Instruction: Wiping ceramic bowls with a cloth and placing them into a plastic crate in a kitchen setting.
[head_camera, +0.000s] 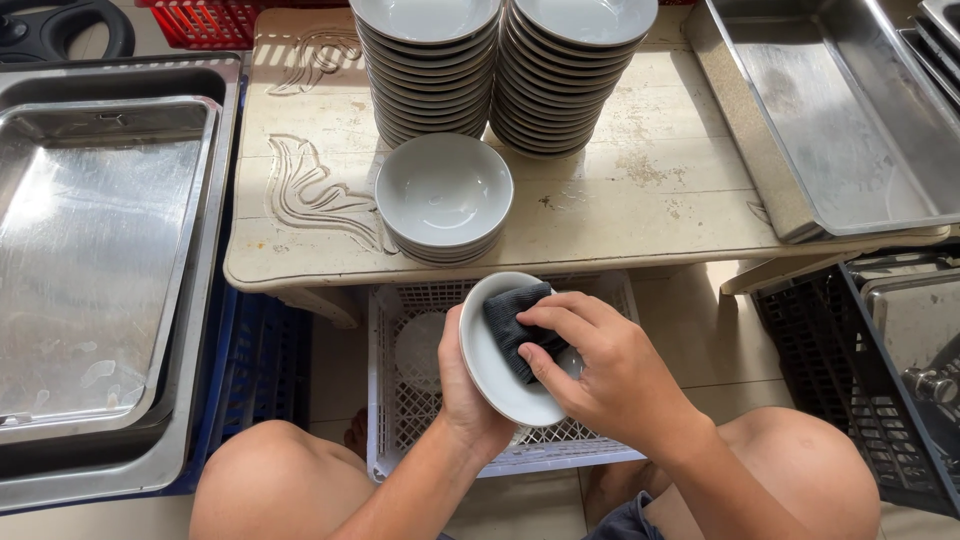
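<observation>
The left hand (465, 385) grips a white bowl (500, 375) from behind, tilted on its edge, above a white plastic crate (400, 400) on the floor. The right hand (600, 375) pinches a dark cloth (515, 325) and presses it inside the bowl. On the tabletop (640, 190) beyond stand a short stack of bowls (443, 200) and two tall stacks (500, 70), with steel trays (100, 250) at both sides.

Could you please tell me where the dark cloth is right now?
In the head view, the dark cloth sits low and centre, pressed by the right hand into the white bowl that the left hand holds over the white crate.
</observation>
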